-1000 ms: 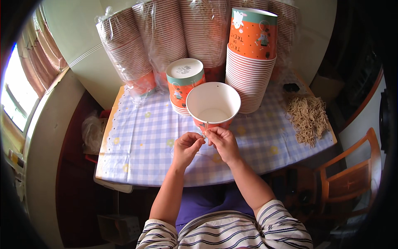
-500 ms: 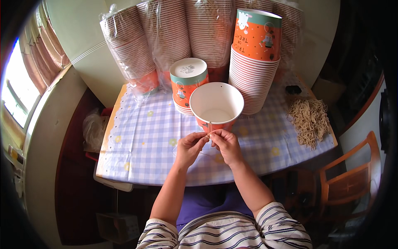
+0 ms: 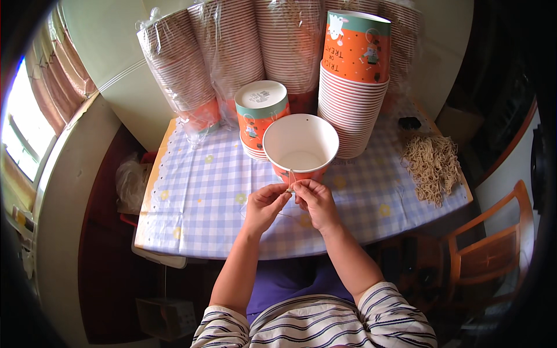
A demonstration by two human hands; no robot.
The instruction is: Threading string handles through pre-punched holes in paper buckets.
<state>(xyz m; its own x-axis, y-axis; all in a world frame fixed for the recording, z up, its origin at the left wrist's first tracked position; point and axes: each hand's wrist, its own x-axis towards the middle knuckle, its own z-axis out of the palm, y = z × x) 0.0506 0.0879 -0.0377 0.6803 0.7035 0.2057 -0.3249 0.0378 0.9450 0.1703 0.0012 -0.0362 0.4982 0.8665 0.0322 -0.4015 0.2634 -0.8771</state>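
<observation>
An orange paper bucket (image 3: 301,145) with a white inside stands upright on the table, its mouth toward me. A thin tan string (image 3: 292,176) runs from the bucket's near rim down to my fingers. My left hand (image 3: 267,204) pinches the string between thumb and forefinger. Right beside it, my right hand (image 3: 315,202) pinches the same string, the fingertips of both hands almost touching. A small hole shows in the bucket's far wall. The exact shape of the string between my fingertips is too small to make out.
Behind the bucket are a short upturned bucket stack (image 3: 261,116) and a tall one (image 3: 355,87). Plastic-wrapped stacks (image 3: 229,52) line the back. A tangled string heap (image 3: 432,168) lies at right on the checked tablecloth (image 3: 203,197). A wooden chair (image 3: 490,243) stands at lower right.
My fingers have shifted slightly on the string, which remains pinched in both hands. The bucket stays in place; the whole view has moved a little.
</observation>
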